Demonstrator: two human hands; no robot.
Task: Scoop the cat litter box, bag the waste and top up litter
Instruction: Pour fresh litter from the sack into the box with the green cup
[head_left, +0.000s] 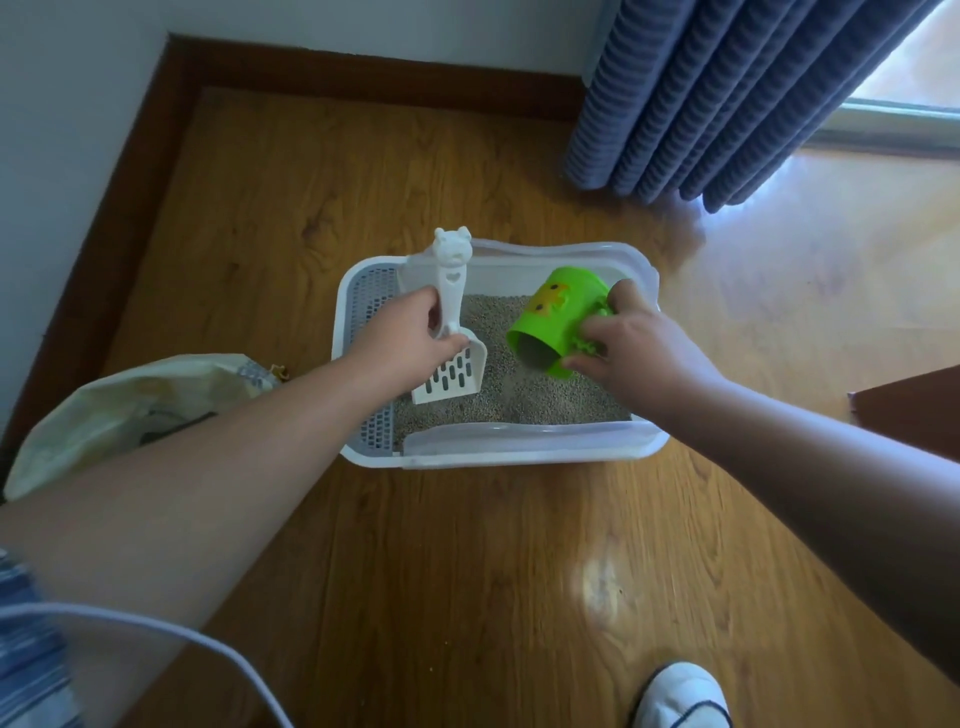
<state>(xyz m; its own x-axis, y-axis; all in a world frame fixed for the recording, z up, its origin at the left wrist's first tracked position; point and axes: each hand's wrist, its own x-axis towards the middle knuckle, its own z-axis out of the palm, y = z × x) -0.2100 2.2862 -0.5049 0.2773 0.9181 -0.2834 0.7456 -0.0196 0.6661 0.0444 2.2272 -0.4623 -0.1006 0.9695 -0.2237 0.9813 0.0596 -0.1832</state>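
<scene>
White plastic litter box (498, 458), rectangular with a rounded rim and a perforated grille at its 9 o'clock side, sits mid-frame on the glossy wood floor (467, 571). Grey granular litter (545, 402) fills it. Left grip (410, 338) grasps the white slotted scoop (453, 375) by its bear-topped handle, blade over the litter. Right grip (634, 348) clasps a smooth green cup (556, 317), tipped sideways, mouth toward 7 o'clock. A cream bag (119, 410) lies at 9 o'clock and a pleated blue curtain (727, 93) hangs at 1 o'clock.

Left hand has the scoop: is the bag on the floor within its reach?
Probably yes. The left hand grips the scoop over the litter box, and the bag lies on the floor just left of the box, close by. Only the box's low rim stands between.
</scene>
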